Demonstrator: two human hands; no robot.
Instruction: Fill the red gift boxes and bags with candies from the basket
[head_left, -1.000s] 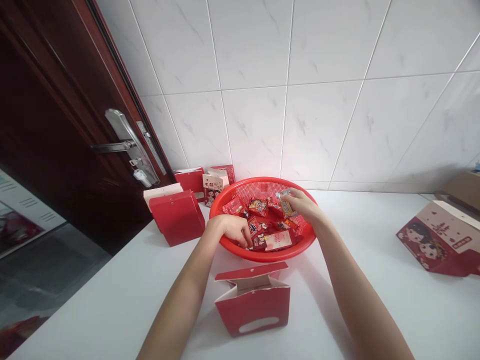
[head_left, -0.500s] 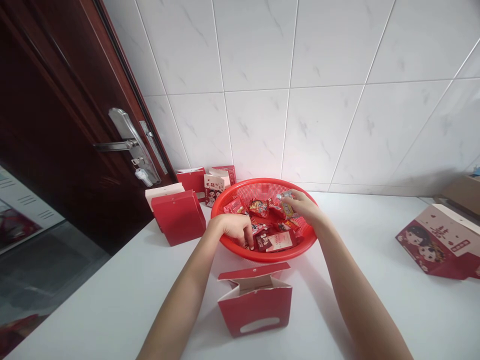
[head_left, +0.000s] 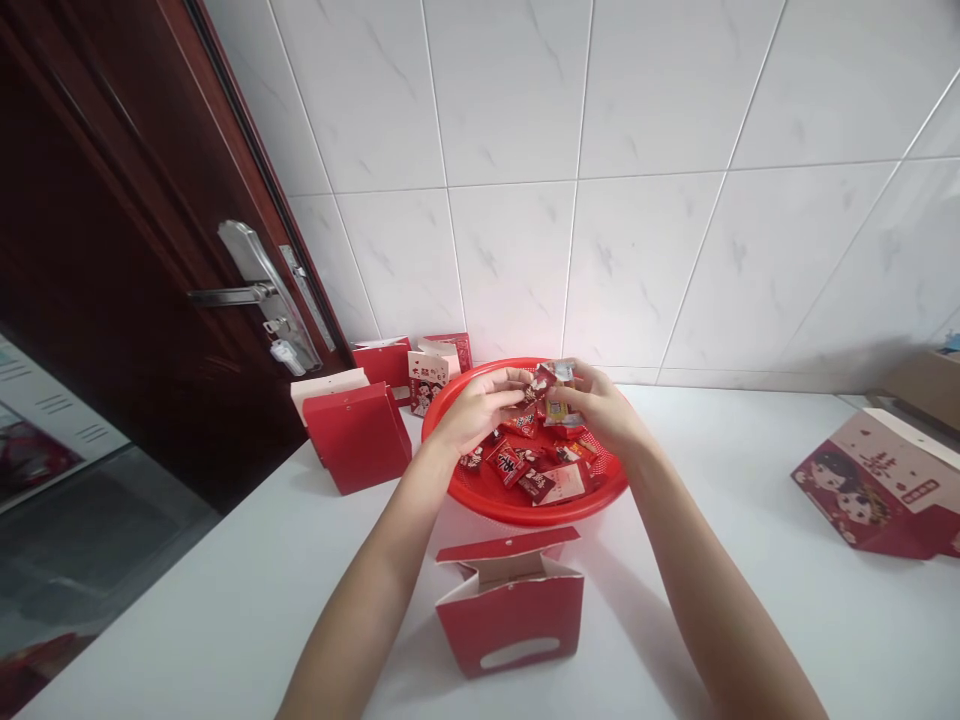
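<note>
Above the red plastic basket [head_left: 480, 505], my left hand [head_left: 480, 405] pinches a dark red wrapped candy [head_left: 538, 385]. Close beside it, my right hand [head_left: 600, 405] grips a silver-and-yellow snack packet [head_left: 559, 405]; the two packets nearly meet or overlap. Several red wrapped sweets [head_left: 510, 462] lie in the basket below, along with a dark red and pale pink packet [head_left: 559, 483]. In front of the basket, between my forearms, a red paper gift box [head_left: 517, 620] stands upright with its top open. Its inside is mostly hidden.
More red gift boxes [head_left: 356, 435] stand at the left, by the wooden door [head_left: 127, 200]. A printed box [head_left: 874, 485] lies on the white table [head_left: 720, 480] at the right. A tiled wall [head_left: 510, 260] rises behind the basket.
My left hand has come up out of the basket with a dark red candy. My right hand has shifted slightly left with its packet, and the hands are now close together.
</note>
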